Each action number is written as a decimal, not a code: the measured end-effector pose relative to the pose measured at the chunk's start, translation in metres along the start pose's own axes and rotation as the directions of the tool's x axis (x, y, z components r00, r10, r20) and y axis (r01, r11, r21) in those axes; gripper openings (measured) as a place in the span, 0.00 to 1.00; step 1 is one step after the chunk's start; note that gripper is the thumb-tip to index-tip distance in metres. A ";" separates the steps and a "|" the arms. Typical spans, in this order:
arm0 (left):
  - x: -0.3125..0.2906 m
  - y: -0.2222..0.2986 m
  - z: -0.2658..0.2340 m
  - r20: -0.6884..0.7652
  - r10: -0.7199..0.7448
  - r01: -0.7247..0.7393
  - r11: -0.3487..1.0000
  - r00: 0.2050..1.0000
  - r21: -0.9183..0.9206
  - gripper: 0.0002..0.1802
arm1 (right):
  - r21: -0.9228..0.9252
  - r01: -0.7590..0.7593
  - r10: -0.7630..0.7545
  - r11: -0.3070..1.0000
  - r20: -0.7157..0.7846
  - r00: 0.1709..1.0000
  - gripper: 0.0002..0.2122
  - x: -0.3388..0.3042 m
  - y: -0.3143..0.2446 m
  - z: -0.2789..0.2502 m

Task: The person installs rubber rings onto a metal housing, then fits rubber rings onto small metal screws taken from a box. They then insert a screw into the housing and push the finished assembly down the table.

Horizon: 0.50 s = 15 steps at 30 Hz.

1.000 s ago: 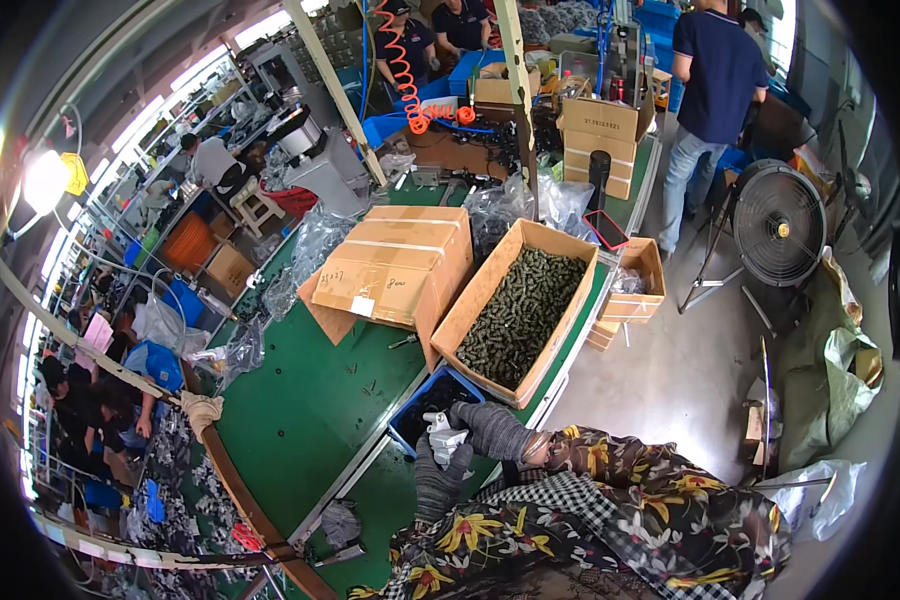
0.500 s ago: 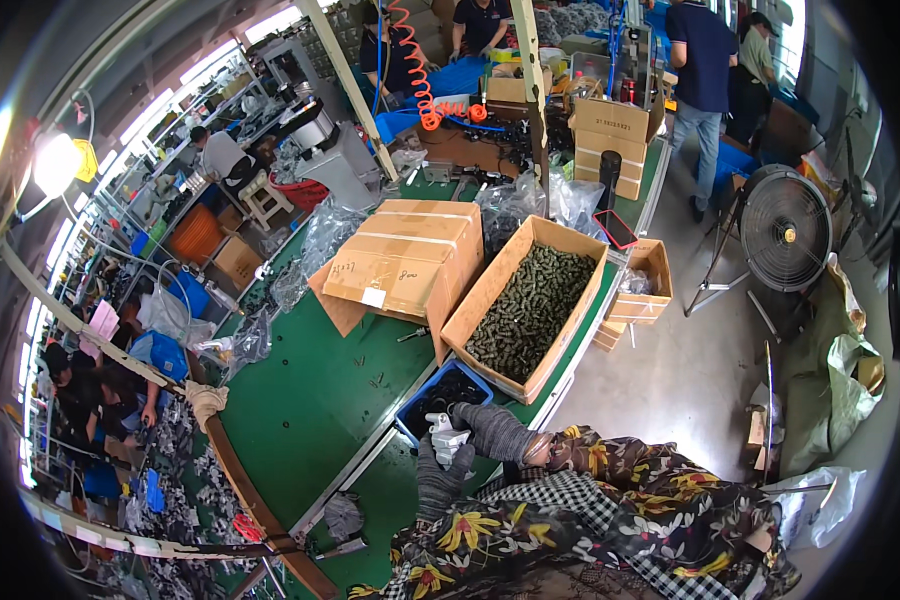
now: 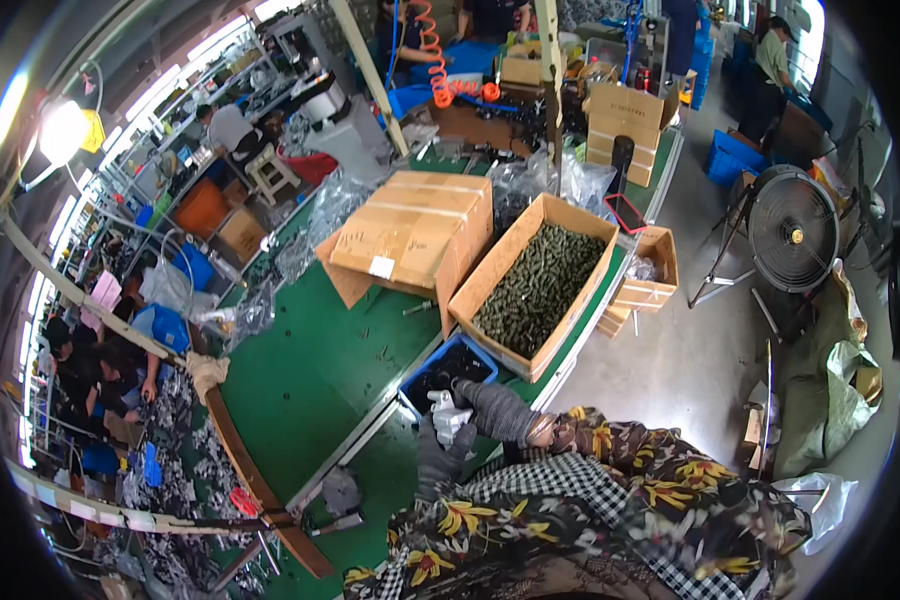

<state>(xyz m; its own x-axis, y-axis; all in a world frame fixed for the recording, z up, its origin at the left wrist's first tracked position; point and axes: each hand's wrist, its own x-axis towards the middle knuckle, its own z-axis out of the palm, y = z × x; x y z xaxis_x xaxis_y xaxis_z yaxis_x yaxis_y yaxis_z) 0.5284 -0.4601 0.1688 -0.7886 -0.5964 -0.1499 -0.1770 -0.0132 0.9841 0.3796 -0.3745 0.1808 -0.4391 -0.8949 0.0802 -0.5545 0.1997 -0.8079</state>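
A silver-white metal casting (image 3: 449,417) rests in the grip of my left hand (image 3: 438,458), which wears a grey knit glove. Just beyond it stands a blue plastic bin (image 3: 407,402) with small black parts (image 3: 454,364) inside. My right hand (image 3: 490,410), gloved the same way, lies right beside the casting, its fingertips over the bin's near edge. Those fingertips blend into the dark contents, so whether they hold anything is hidden. Both hands are above the green work table (image 3: 375,455).
Behind the bin stands an open carton (image 3: 456,306) of small dark metal pieces, beside a larger cardboard box (image 3: 410,225). A phone (image 3: 625,213) leans by the carton's far corner. A grey cloth bundle (image 3: 340,492) lies to my left; a floor fan (image 3: 795,235) stands at right.
My right hand has shifted from the casting toward the bin, its fingertips now at the bin's edge. The casting stays in my left hand. The whole view has tilted slightly.
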 end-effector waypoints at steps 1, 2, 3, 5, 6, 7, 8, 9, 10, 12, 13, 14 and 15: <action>0.003 -0.005 -0.006 0.040 -0.046 0.042 0.994 0.998 0.104 0.37 | 0.057 0.027 -0.027 0.998 -0.001 1.000 0.10 0.000 0.006 0.001; 0.001 0.010 -0.002 0.059 -0.045 0.046 0.999 0.997 -0.008 0.36 | 0.096 0.073 -0.072 0.993 -0.009 0.997 0.09 -0.001 0.005 -0.003; -0.001 0.021 0.001 0.073 -0.046 0.054 0.992 0.996 -0.117 0.36 | 0.140 0.115 -0.114 0.983 -0.019 0.993 0.09 -0.002 0.006 -0.007; 0.003 -0.011 -0.008 0.104 -0.179 0.204 0.916 0.978 -0.345 0.30 | 0.268 0.094 -0.119 0.959 0.079 0.990 0.10 -0.001 0.002 -0.017; 0.004 -0.022 -0.011 0.081 -0.193 0.209 0.874 0.978 -0.440 0.27 | 0.317 0.084 -0.129 0.945 0.125 0.984 0.10 0.001 0.008 -0.013; 0.008 -0.021 -0.012 0.065 -0.208 0.211 0.827 0.976 -0.521 0.24 | 0.368 0.070 -0.137 0.927 0.157 0.978 0.10 0.003 0.012 -0.015; 0.003 0.000 -0.009 0.189 -0.236 0.302 0.695 0.953 -0.652 0.21 | 0.345 0.106 -0.164 0.933 0.143 0.976 0.09 0.004 0.019 -0.017; 0.005 -0.005 -0.013 0.122 -0.287 0.298 0.717 0.950 -0.630 0.19 | 0.341 0.021 -0.078 0.940 0.154 0.985 0.08 0.003 0.011 -0.026; 0.004 -0.020 -0.019 0.058 -0.260 0.240 0.757 0.964 -0.608 0.24 | 0.315 0.030 -0.072 0.949 0.123 0.990 0.08 0.004 0.021 -0.023; 0.007 -0.047 -0.026 -0.145 0.063 -0.074 0.995 0.987 -0.067 0.30 | 0.266 0.010 -0.031 0.964 0.074 0.997 0.07 0.002 0.041 -0.026; 0.002 -0.049 -0.036 -0.050 -0.252 0.186 0.820 0.966 -0.541 0.30 | 0.248 -0.016 0.001 0.969 0.061 0.998 0.07 0.001 0.052 -0.030; -0.007 -0.086 -0.056 -0.241 -0.044 -0.004 0.981 0.969 -0.194 0.30 | 0.209 0.064 -0.066 0.976 0.002 0.998 0.07 0.004 0.058 -0.027; -0.006 -0.092 -0.056 -0.294 0.200 -0.145 0.969 0.935 0.199 0.30 | 0.180 0.030 -0.027 0.983 -0.021 0.999 0.06 0.002 0.067 -0.034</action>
<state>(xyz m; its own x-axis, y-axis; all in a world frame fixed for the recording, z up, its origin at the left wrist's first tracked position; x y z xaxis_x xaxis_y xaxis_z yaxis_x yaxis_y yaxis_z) 0.5823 -0.5005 0.0846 -0.5995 -0.7959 0.0849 -0.1741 0.2332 0.9567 0.3169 -0.3492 0.1466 -0.4386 -0.8915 0.1137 -0.4314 0.0979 -0.8968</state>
